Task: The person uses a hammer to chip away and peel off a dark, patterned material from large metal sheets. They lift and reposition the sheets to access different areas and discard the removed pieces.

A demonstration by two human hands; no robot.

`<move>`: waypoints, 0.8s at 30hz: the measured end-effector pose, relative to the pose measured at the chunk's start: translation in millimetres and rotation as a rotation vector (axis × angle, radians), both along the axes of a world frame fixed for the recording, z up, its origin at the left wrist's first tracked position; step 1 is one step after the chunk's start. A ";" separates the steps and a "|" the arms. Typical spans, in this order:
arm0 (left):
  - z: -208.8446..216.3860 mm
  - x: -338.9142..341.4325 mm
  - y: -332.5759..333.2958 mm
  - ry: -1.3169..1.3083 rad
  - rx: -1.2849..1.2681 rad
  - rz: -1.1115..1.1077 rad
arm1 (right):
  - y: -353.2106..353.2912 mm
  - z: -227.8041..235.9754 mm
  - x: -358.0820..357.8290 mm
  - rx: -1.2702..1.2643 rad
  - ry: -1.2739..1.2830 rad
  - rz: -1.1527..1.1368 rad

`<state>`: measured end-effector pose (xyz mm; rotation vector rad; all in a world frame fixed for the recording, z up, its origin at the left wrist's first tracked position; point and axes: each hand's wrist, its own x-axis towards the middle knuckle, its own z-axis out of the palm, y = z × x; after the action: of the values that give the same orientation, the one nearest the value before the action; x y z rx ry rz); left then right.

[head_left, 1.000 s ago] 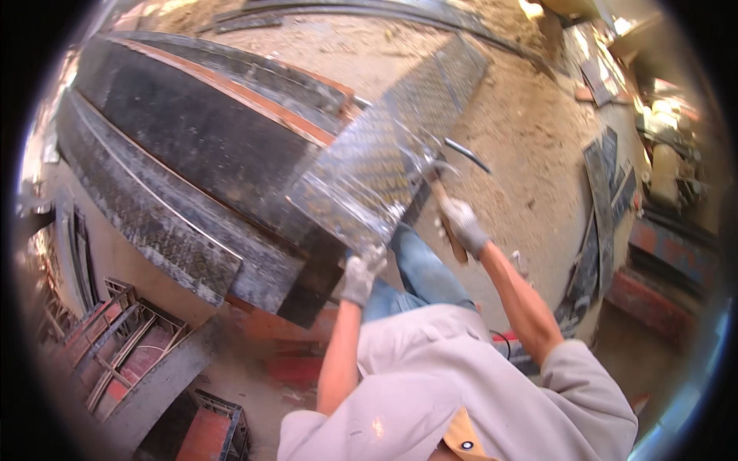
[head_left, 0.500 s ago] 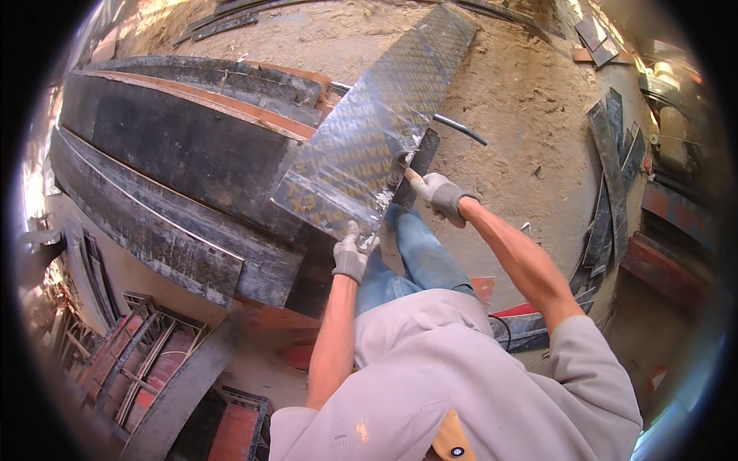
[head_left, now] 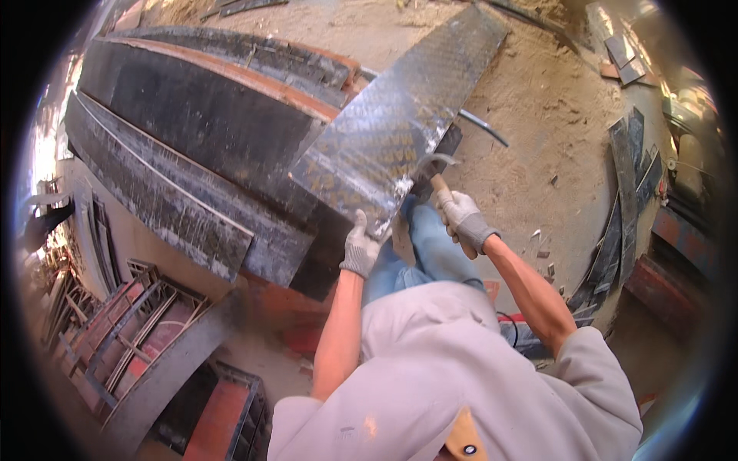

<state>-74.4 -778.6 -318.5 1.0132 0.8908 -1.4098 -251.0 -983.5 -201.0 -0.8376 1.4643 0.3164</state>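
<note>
A long film-faced plywood panel with a shiny dark surface and yellowish print slants away from me, its near end just above my knees. My gloved left hand grips that near end, thumb on the upper face and fingers partly hidden below. In my gloved right hand is a claw hammer, held by its wooden handle. The curved metal head lies beside the panel's right edge; whether it touches cannot be told. A small dark board piece juts out from under that edge.
Long dark formwork boards lie stacked at the left. A thin pipe sticks out right of the panel over sandy ground. Loose dark strips lie farther right, and curved metal-framed forms stand at the lower left.
My right hand has drawn the hammer back toward me from the panel's right edge, and its head shows more fully. My left hand stays on the near end. The whole view has shifted slightly.
</note>
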 end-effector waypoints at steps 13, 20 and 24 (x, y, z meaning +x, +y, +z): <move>20.4 2.7 -0.8 -0.097 -0.121 -0.112 | 94.9 28.5 17.0 0.165 -0.136 -0.524; 1.3 6.5 1.7 -0.065 -0.047 -0.119 | 84.2 39.7 27.8 0.257 -0.132 -0.191; 8.3 11.1 3.5 -0.089 -0.134 -0.168 | 74.9 38.6 24.6 -0.128 -0.119 -0.230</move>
<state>-63.4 -775.1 -310.1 1.0585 0.6490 -1.5309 -226.4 -908.6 -162.4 -0.7671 1.4635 -0.0003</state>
